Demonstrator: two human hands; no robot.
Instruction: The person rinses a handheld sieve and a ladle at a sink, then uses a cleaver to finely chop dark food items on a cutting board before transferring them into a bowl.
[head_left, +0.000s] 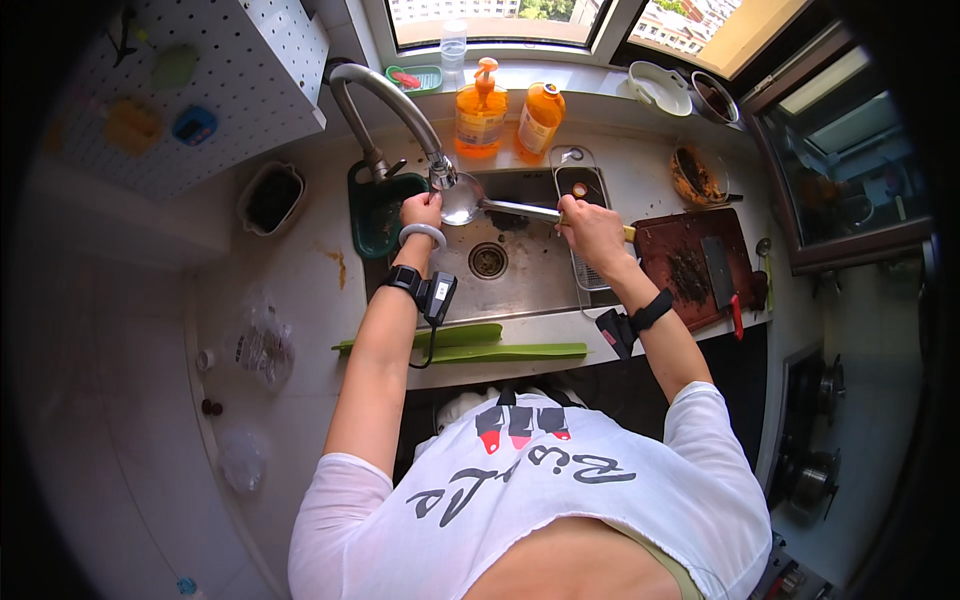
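A long-handled metal ladle (517, 208) lies across the upper part of the stainless steel sink (450, 296), its shiny round bowl under the faucet head (442, 174). My right hand (594, 231) grips the ladle near its yellow handle end, over the sink's right side. At the left rim of the bowl is my left hand (421, 210), fingers closed against the edge; its fingertips are partly hidden. Below the ladle the drain (488, 260) shows, with dark scraps near the sink's back wall. Each wrist wears a black strapped device.
A green basket (367, 232) sits in the sink's left corner, a wire drainer (591, 271) at its right. Orange bottles (480, 116) stand behind. A cutting board (694, 300) bears chopped scraps and a cleaver (720, 274). Green stalk pieces (480, 351) lie along the front edge.
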